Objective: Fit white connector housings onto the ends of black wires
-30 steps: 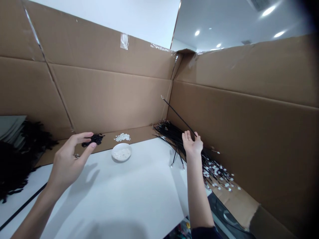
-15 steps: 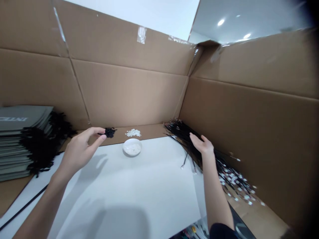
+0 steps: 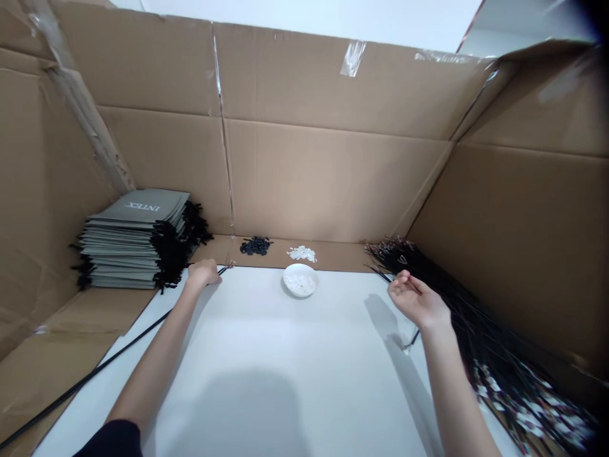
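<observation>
My left hand (image 3: pixel 203 273) is closed round black cables (image 3: pixel 224 269) at the far left edge of the white board. Their bare wire ends stick out to the right of the fist, and a long black length trails down to the lower left corner. On the right, my right hand (image 3: pixel 421 301) hovers palm up by the pile of black cables (image 3: pixel 445 285), fingers loosely curled and partly apart. Nothing shows between them. Loose cable tips (image 3: pixel 380 273) lie just beyond its fingertips, and a white connector (image 3: pixel 406 348) pokes out below.
A white dish (image 3: pixel 301 291) with small white pieces stands on the white board (image 3: pixel 266 330). Behind it lie heaps of black pieces (image 3: pixel 255 245) and white pieces (image 3: pixel 302 253). Grey bags (image 3: pixel 126 244) marked INTEX are stacked left. Cardboard walls (image 3: pixel 333 184) enclose the workspace.
The view has swung left. My left hand has gone from beside the black pieces to the cables near the bag stack and closed on them. My right hand's fingers have curled in.
</observation>
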A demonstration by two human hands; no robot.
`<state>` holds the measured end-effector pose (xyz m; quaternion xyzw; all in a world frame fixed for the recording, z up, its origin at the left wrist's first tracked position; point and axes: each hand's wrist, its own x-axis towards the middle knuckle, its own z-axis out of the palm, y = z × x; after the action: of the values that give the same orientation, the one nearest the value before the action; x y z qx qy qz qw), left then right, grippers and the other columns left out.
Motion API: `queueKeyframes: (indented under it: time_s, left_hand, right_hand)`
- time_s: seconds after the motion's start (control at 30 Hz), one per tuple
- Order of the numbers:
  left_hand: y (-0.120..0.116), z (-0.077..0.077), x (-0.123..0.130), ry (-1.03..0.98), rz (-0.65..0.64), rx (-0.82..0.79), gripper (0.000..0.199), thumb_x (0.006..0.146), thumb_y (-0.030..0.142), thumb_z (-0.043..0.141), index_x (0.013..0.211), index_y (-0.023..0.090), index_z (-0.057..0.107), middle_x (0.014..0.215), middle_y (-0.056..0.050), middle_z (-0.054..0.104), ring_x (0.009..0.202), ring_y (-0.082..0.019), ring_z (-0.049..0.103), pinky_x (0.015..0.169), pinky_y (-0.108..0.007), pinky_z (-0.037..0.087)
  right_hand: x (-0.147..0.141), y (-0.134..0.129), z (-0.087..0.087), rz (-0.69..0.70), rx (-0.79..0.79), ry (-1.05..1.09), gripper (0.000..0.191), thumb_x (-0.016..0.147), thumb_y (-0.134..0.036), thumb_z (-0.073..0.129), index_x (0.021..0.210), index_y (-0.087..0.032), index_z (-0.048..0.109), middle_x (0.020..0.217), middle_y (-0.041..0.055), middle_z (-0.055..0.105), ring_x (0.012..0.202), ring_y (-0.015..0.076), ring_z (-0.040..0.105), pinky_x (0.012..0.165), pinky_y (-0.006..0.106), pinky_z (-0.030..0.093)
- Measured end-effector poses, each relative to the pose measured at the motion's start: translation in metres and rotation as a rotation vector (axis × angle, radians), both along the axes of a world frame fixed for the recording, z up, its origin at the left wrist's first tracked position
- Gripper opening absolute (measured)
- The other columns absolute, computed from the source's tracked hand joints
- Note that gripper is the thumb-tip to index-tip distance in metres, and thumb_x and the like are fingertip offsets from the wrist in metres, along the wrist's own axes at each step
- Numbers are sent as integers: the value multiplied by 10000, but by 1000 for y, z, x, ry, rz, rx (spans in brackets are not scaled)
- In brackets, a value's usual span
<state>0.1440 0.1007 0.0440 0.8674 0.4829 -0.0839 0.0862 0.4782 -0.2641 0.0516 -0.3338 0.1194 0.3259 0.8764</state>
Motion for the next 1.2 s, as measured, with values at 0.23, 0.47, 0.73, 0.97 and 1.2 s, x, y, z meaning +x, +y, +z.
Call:
queueKeyframes:
  time_s: [0.23,0.47,0.73,0.97,1.2]
  left_hand:
    - [5,-14,7,149,22,-28,333,951,328,632,1226,146,590,1217,-109,612,1061,-249,632,887,-439,560]
    - [4,-15,2,104,-51,1,330,951,328,632,1227,151,591,1219,-109,611,1065,-249,631,887,-434,559]
    - [-5,7,-1,-91,-125,115,294,963,335,613,1191,150,606,1183,-101,627,1022,-231,640,876,-427,562]
    - [-70,80,-17,-447,-380,239,300,1048,244,336,1158,202,612,1073,-68,604,919,-184,639,837,-304,500]
    - [-157,103,-25,-684,-748,322,309,1032,220,370,1239,255,597,1078,-40,605,847,-146,638,723,-231,483]
  right_hand:
    - [-36,27,1,176,36,55,232,963,-75,353,879,-172,547,700,-12,631,521,82,614,527,216,554]
    - [-63,34,5,264,60,57,190,922,-58,411,876,-176,552,700,-16,651,536,82,627,551,219,559]
    - [-97,43,17,425,93,-65,171,869,-46,505,783,-174,580,701,-27,657,580,64,627,635,193,555]
    - [-157,64,25,686,79,-441,97,811,-195,752,863,-134,697,774,16,692,665,96,604,660,197,493]
    - [-213,87,49,604,94,-995,288,928,-443,658,995,-163,667,660,-11,618,589,115,493,627,249,406]
